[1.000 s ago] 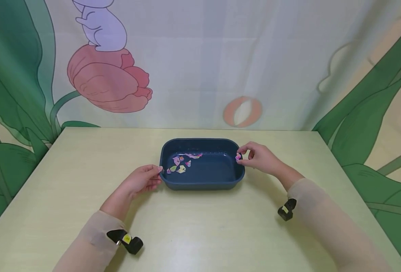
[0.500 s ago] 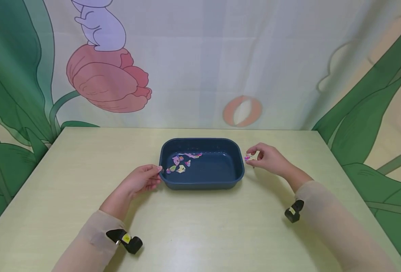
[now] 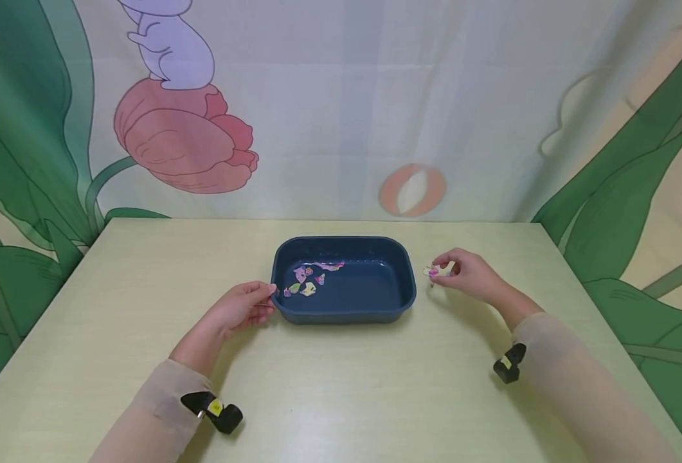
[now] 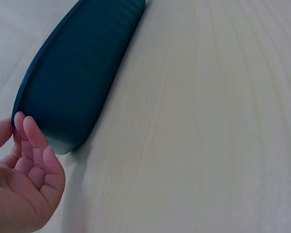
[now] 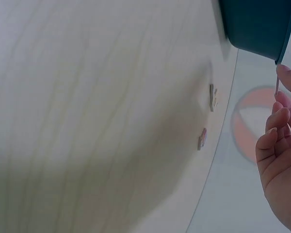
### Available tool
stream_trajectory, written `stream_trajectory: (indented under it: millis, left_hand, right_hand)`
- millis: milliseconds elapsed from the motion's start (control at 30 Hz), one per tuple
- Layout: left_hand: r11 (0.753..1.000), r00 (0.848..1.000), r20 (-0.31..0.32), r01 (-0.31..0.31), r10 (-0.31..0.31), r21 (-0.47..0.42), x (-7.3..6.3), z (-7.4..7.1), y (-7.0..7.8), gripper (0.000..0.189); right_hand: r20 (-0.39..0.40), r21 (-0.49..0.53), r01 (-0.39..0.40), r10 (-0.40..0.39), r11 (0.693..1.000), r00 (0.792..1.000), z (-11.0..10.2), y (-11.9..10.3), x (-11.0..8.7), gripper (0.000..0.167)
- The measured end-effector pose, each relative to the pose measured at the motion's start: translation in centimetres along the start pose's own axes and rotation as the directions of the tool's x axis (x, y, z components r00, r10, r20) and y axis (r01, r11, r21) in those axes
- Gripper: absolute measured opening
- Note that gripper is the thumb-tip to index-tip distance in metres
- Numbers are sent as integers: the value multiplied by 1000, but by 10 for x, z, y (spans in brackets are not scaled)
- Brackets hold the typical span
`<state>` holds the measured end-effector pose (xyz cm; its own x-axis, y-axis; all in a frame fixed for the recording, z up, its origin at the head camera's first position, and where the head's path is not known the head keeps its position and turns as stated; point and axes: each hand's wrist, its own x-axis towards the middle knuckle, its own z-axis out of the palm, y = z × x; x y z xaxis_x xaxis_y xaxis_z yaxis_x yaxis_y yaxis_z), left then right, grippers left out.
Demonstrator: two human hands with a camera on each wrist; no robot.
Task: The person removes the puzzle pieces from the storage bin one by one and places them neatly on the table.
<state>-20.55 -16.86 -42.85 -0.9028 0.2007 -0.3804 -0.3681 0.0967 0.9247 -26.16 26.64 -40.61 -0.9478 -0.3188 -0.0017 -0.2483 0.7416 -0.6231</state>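
A dark blue rectangular tub (image 3: 343,316) stands on the table. At its left end my left hand (image 3: 242,307) pinches the rim; the left wrist view shows the thumb (image 4: 1,133) outside and fingertips against the wall. My right hand (image 3: 470,276) is off the tub's right end, close over the table. Between its thumb and a finger it pinches a small flat printed piece (image 3: 432,271), pink and white, seen edge-on in the right wrist view. Below that hand, two small flat pieces (image 5: 212,97) lie on the table. Several colourful irregular pieces (image 3: 308,289) lie inside the tub's left half.
The pale wood-grain table (image 3: 341,386) ends at a printed curtain (image 3: 317,116) behind the tub. Black wrist cameras (image 3: 225,417) are strapped over both sleeves (image 3: 161,411).
My right hand has moved right, from the tub's right rim to over the table beside it, carrying the small printed piece. The left hand and the tub have stayed in place.
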Motion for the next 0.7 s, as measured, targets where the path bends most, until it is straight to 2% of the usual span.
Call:
stream_trajectory:
  millis: [433,700]
  left_hand:
    - [1000,1000,1,1,-1,4,-1,1,0,29]
    - [1000,999,34,-27,28,-10,-3,0,0,34]
  right_hand:
    - [10,-54,-98,98,994,995,-7,19,-5,39]
    - [12,-61,-163,164,985,986,-9,34,-6,40]
